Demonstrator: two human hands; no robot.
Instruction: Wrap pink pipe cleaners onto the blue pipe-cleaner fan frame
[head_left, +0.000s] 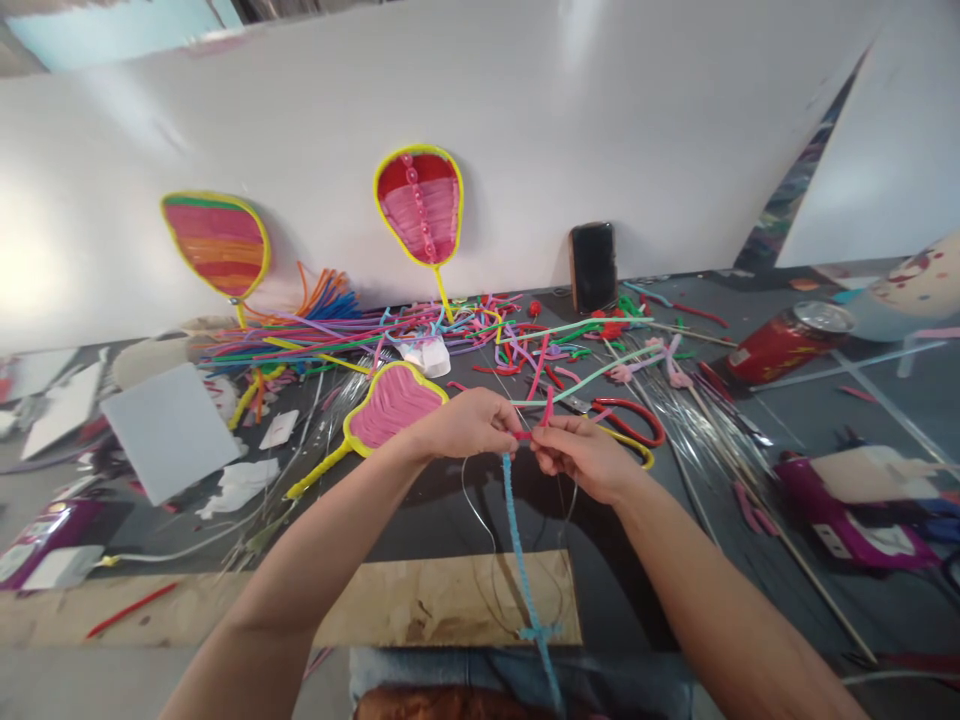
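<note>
Between my fingertips a short pink pipe cleaner [526, 436] is pinched, one end standing upright. My left hand [480, 422] is closed on its left part, beside the top of a light blue wrapped stem [514, 520]. That stem hangs down toward my lap, with a small blue crosspiece [541, 632] low on it. My right hand [581, 452] is closed on the pink pipe cleaner's other end. Thin wire loops [480, 515] curve below both hands. Left of my left hand lies a pink fan shape with a yellow rim [397, 405].
Two fan shapes, one pink and red [420, 205], one striped [217, 240], lean at the white board. Many pipe cleaners [315, 335] lie heaped behind my hands. Scissors [634, 420], a phone [592, 265], a red can [787, 345] and purple glue guns [862, 520] are around.
</note>
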